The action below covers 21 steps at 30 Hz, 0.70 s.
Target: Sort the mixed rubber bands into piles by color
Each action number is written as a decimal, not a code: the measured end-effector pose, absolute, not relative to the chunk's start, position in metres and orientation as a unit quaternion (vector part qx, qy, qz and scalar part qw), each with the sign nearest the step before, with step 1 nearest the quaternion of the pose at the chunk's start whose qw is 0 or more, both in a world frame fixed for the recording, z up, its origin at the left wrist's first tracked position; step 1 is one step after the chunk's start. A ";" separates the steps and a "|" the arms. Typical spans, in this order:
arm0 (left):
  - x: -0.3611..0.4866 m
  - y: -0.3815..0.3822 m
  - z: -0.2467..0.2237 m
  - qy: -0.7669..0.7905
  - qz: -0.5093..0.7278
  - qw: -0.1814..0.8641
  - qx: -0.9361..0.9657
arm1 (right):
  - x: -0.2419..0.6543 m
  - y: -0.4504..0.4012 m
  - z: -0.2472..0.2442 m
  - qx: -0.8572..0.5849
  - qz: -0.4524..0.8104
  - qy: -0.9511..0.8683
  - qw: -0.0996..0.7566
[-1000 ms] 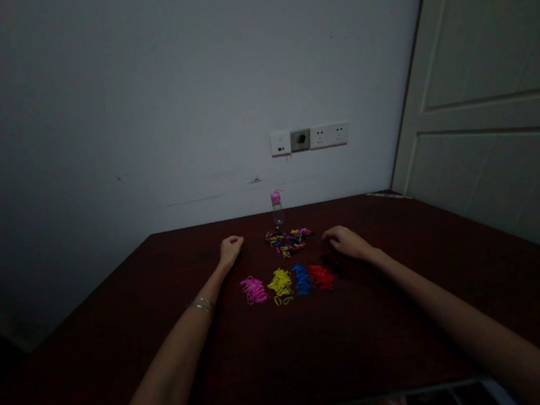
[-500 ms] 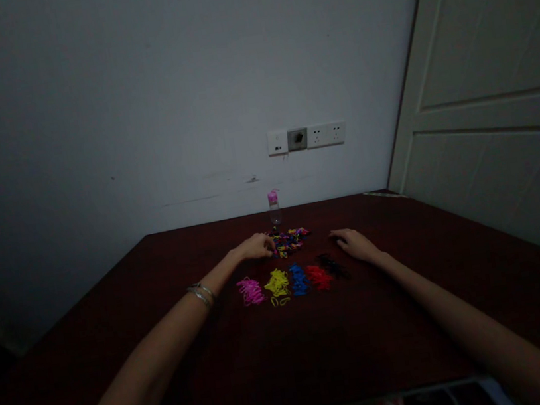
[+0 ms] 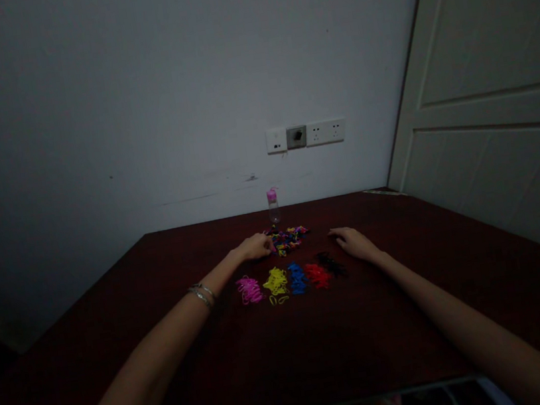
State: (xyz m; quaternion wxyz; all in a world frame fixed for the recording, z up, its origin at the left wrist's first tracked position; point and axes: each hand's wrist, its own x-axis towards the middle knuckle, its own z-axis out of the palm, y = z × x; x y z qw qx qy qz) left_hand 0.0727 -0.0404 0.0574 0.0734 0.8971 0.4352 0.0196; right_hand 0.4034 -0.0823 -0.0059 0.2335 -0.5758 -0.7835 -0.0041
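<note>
My left hand (image 3: 257, 246) is at the left edge of a mixed heap of small coloured rubber bands (image 3: 289, 238). Its fingers are bent and pressed together at the bands; whatever is between them is too small to make out. My right hand (image 3: 352, 242) rests open on the table, right of the heap, with its fingers stretched out. Nearer to me lies a row of sorted piles: pink bands (image 3: 249, 290), yellow bands (image 3: 276, 281), blue bands (image 3: 297, 278), red bands (image 3: 317, 275) and black bands (image 3: 331, 264). The black pile is closest to my right hand.
A clear bottle with a pink cap (image 3: 273, 207) stands behind the heap. All of it is on a dark red table (image 3: 282, 361) that meets a pale wall (image 3: 186, 107) with sockets (image 3: 324, 132). A white panelled door (image 3: 493, 111) is at the right.
Both hands stay nearly where they were; the left fingers have shifted slightly at the edge of the heap. The piles look the same, and the view has tilted a little.
</note>
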 end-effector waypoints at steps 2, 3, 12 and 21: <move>0.073 -0.042 0.059 0.432 0.013 0.065 0.900 | 0.404 -0.081 -0.007 -0.577 -0.005 -0.783 0.230; 0.074 -0.043 0.059 0.430 0.010 0.060 0.901 | 0.404 -0.081 -0.007 -0.578 -0.005 -0.783 0.229; 0.080 -0.053 0.071 0.433 -0.027 0.011 0.901 | 0.405 -0.080 -0.008 -0.580 -0.001 -0.782 0.229; 0.091 -0.047 0.078 0.410 0.031 0.155 0.898 | 0.406 -0.077 -0.011 -0.580 0.009 -0.779 0.239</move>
